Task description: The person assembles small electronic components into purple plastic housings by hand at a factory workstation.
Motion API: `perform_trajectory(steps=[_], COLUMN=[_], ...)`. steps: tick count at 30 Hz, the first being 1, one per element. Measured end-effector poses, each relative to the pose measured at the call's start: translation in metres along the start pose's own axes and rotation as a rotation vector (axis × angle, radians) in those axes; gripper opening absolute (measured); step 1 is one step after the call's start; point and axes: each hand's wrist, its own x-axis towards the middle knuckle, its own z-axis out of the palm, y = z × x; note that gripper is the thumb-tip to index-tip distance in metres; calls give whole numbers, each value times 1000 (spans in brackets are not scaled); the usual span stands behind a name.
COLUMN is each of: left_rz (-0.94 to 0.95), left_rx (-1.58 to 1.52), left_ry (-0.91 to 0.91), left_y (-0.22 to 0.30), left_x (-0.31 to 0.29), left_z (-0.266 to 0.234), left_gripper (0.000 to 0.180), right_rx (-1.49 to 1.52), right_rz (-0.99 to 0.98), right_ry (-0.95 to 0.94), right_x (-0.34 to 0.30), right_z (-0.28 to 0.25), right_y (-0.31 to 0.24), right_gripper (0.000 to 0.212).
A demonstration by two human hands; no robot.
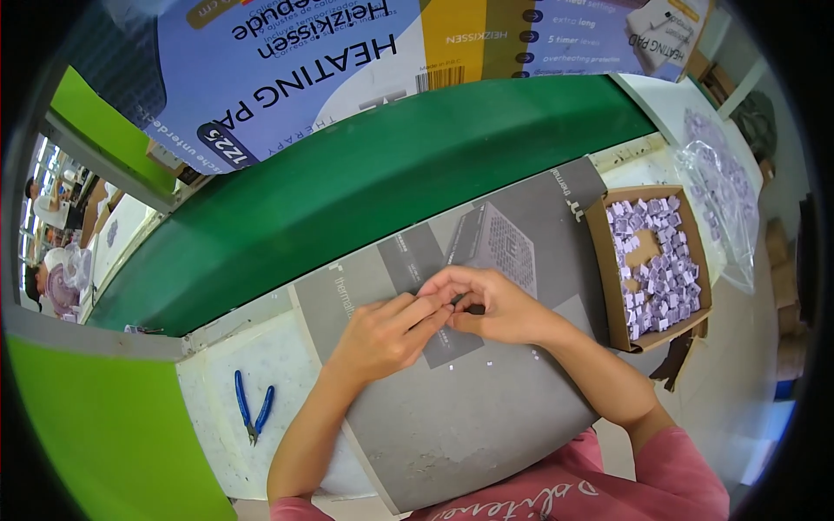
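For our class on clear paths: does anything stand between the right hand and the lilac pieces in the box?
The left wall of the cardboard box stands between the right hand and the lilac pieces; nothing visible covers the box's open top.

In front of you, a green conveyor belt [347, 187] crosses behind your white workbench [221, 369]. To your left, a lime-green panel [113, 425] meets a grey frame [95, 339], with a white table [128, 227] in the brightly lit area beyond. To your right, pale floor [725, 391] stretches toward brown cardboard cartons [784, 300] near the edge of view.
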Motion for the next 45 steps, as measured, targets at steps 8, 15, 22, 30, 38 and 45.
perform_trajectory(steps=[8, 15, 22, 30, 38, 45], left_rz=[25, 0, 35, 11, 28, 36], left_rx=[41, -7, 69, 29, 69, 94], left_ry=[-14, -26, 1, 19, -11, -16], left_y=[-1, 1, -2, -1, 0, -1], left_x=[-3, 2, -2, -2, 1, -2], left_z=[-1, -3, 1, 3, 0, 1], left_gripper=[21, 21, 23, 25, 22, 22], right_rx=[11, 17, 4, 14, -10, 2], right_rz=[-1, -12, 8, 4, 0, -13], right_ry=[-4, -2, 11, -6, 21, 12], right_x=[2, 1, 1, 1, 0, 2], right_z=[1, -1, 1, 0, -1, 0], right_y=[1, 4, 1, 3, 3, 5], right_gripper=[40, 41, 40, 40, 40, 40])
